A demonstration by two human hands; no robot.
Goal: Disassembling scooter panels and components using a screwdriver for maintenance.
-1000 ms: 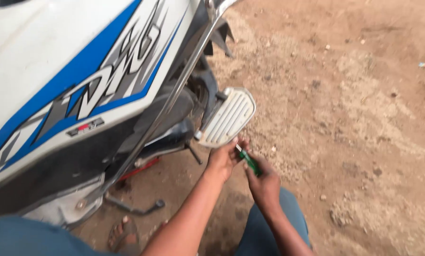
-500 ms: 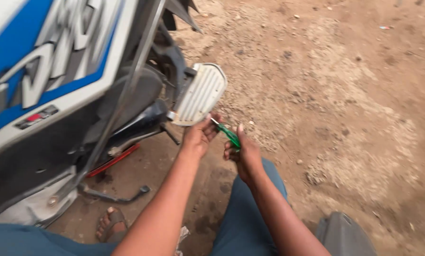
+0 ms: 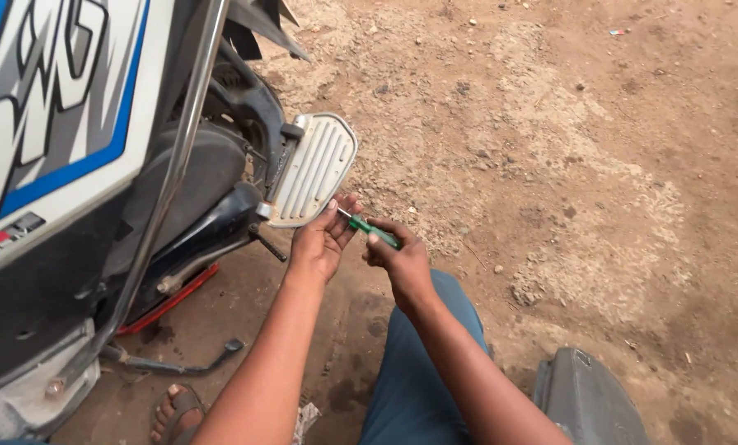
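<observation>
My right hand [image 3: 402, 262] grips a green-handled screwdriver [image 3: 374, 231], its metal tip pointing up and left. My left hand [image 3: 321, 239] is just left of it, fingers pinched around the tip of the tool. Both hands hover right below a ribbed silver footrest [image 3: 313, 169] that folds out from the side of a white and blue scooter [image 3: 64, 124]. Whether the left fingers hold a small part is too small to tell.
A chrome guard bar [image 3: 179, 140] runs down the scooter's side. A red spring and a side stand [image 3: 171, 363] lie under it. My sandalled foot [image 3: 175, 410] and blue-trousered knee [image 3: 414, 371] are below; a grey plastic panel [image 3: 587, 400] lies at bottom right on brown dirt.
The view has shifted and drawn closer, so the scooter sits further left. Both hands stay together under the footrest, the left fingers now closed on the screwdriver's tip.
</observation>
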